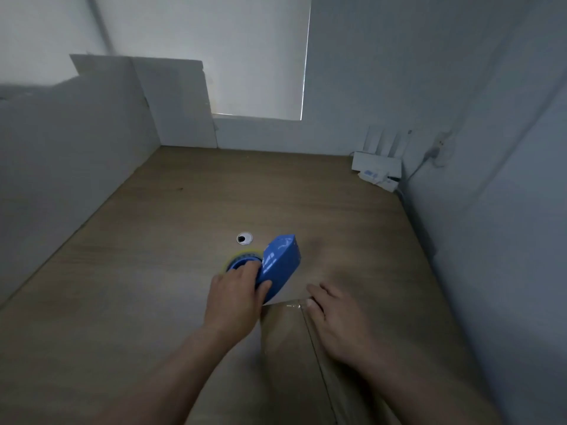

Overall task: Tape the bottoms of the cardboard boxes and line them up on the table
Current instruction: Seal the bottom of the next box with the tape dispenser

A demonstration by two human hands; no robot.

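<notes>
A blue tape dispenser [277, 265] is being gripped by the left hand [236, 299] at the far edge of the cardboard box [288, 348], which is being held down on the wooden surface [153, 240] by the right hand [334, 320], fingers flat and relaxed.

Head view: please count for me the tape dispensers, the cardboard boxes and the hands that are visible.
Blue plastic tape dispenser: 1
Brown cardboard box: 1
Hands: 2, the left hand and the right hand
Total: 4
</notes>
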